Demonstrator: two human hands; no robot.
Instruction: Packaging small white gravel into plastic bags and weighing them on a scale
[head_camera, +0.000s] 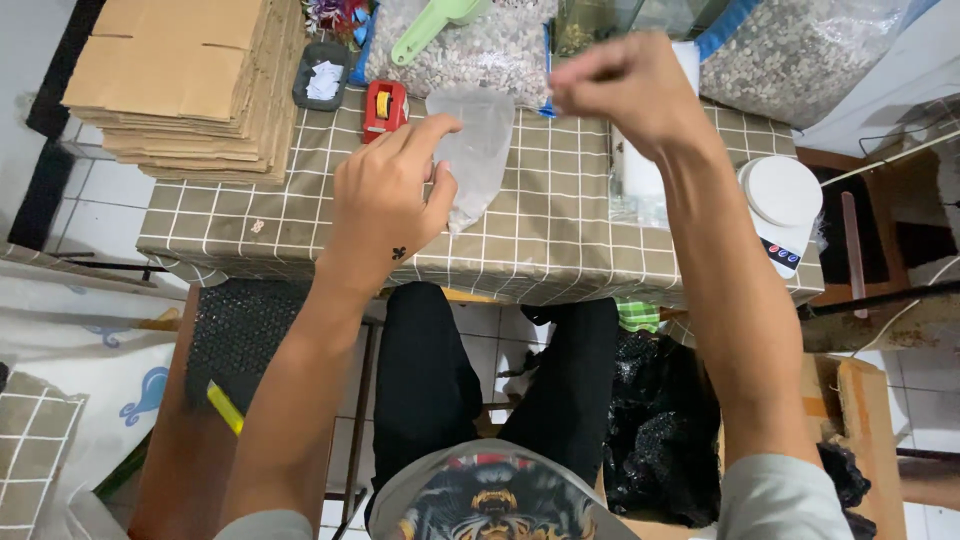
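The clear plastic bag (473, 150) hangs limp just beyond the left hand (385, 195), pinched at one edge between thumb and forefinger; with so little held, it could slip and drop onto the checked tablecloth (540, 240). The right hand (630, 85) is raised past the bag with its fingers curled nearly closed. Whether they grip anything I cannot tell.

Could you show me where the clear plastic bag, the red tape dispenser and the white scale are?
clear plastic bag (478, 150), head view, bag's middle
red tape dispenser (384, 107), head view, its top
white scale (781, 192), head view, round platform
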